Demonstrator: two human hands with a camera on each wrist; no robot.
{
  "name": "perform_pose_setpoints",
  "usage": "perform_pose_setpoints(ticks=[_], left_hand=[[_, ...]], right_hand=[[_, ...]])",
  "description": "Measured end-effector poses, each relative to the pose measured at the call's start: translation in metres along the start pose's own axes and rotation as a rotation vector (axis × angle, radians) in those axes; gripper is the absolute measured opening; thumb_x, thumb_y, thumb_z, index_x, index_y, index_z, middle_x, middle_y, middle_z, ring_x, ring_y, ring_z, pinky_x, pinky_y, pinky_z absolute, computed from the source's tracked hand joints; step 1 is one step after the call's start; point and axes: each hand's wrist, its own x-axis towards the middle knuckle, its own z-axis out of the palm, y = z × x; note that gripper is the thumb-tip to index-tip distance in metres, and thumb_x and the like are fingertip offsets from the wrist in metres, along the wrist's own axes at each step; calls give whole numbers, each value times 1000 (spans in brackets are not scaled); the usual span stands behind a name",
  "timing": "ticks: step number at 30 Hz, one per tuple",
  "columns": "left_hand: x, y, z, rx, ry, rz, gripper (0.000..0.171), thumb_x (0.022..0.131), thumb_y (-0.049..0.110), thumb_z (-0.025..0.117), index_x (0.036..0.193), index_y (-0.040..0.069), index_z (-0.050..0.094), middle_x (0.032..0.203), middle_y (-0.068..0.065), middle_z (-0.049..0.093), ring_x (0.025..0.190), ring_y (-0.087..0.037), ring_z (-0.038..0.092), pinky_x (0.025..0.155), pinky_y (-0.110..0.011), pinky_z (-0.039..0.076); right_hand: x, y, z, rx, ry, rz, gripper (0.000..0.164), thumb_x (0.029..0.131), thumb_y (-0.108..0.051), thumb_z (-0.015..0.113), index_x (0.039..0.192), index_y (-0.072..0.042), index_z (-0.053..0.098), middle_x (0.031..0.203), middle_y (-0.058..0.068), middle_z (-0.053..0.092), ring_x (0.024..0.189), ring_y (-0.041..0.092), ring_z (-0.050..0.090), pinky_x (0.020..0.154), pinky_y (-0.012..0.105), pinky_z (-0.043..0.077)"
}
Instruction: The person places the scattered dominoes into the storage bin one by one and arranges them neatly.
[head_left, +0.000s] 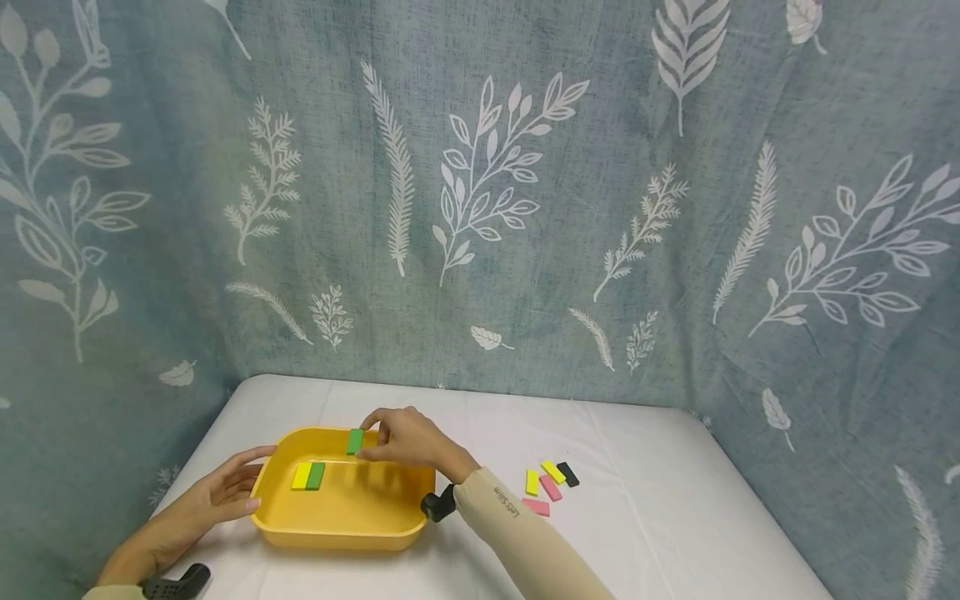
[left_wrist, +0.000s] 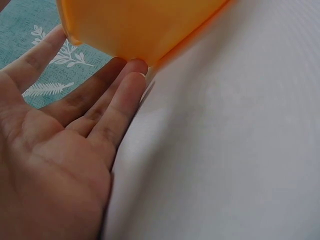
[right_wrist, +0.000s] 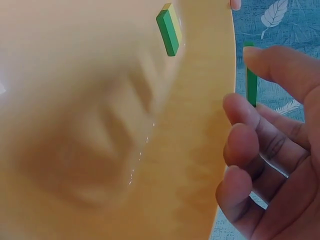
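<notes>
In the head view my right hand pinches a green block above the far side of a yellow plastic tray. The right wrist view shows that green block edge-on between thumb and fingertips, just past the tray's rim. A yellow block and another green block lie side by side on the tray floor, towards its left. My left hand touches the tray's left side with extended fingers; in the left wrist view its fingertips meet the outer wall.
Right of the tray, a loose group lies on the white-covered table: two yellow blocks, two pink blocks and a black block. A blue-green leaf-patterned curtain stands behind and at both sides.
</notes>
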Motion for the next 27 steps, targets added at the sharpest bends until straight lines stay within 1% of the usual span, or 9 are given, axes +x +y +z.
perform_pose_setpoints(ticks=[3,6,10,12,16,19,21,24,27], left_hand=[[0,-1,0,3,-3,6,74,103,23,63,164,16,22,158,-30,31,139,-41,41,105,-50,49],[1,-3,1,-2,8,-9,74,102,24,64,163,18,24,159,-28,32,140,-42,40,106,-51,48],[1,-4,1,-14,8,-12,73,102,24,64,163,19,24,160,-28,30,142,-43,38,106,-53,47],[0,-4,1,-22,-5,1,73,103,22,63,164,19,23,160,-28,29,142,-42,38,106,-51,47],[-1,-5,0,-27,-18,17,72,104,20,61,164,20,23,161,-26,28,139,-35,41,104,-44,48],[-1,-5,0,-25,-18,17,71,104,20,61,164,20,23,160,-26,30,138,-34,42,103,-42,49],[-1,-5,0,-26,-17,15,71,103,21,61,164,20,24,159,-26,31,140,-37,40,104,-43,49],[0,-6,0,-19,-1,-2,71,103,22,63,163,20,25,160,-26,31,141,-41,39,106,-49,47],[1,-6,0,-15,10,-11,72,102,23,64,163,20,25,160,-27,30,142,-42,38,107,-53,46]], right_hand=[[4,-1,3,17,1,5,45,92,-41,77,127,-13,69,75,-14,64,64,4,58,60,17,48],[7,-1,7,30,-1,16,45,92,-41,78,127,-14,69,75,-13,64,63,4,57,59,18,48],[11,-1,12,42,-15,33,46,91,-42,79,126,-15,69,74,-12,64,63,4,56,59,18,46],[12,-2,15,41,-23,33,46,90,-42,79,126,-14,69,75,-12,63,63,5,55,59,18,46],[14,-3,19,33,-40,29,46,90,-41,80,126,-14,69,75,-12,63,63,5,54,59,18,45],[16,-3,22,18,-55,29,46,90,-42,80,127,-15,69,75,-13,63,63,4,55,58,18,44],[17,-4,24,7,-65,28,47,90,-42,80,127,-16,69,74,-14,64,62,3,56,57,18,44],[18,-6,26,-16,-75,29,46,89,-42,80,126,-17,69,73,-15,64,61,2,57,56,18,45],[19,-9,27,-27,-90,27,46,89,-41,80,126,-17,69,72,-13,66,60,2,59,56,19,45]])
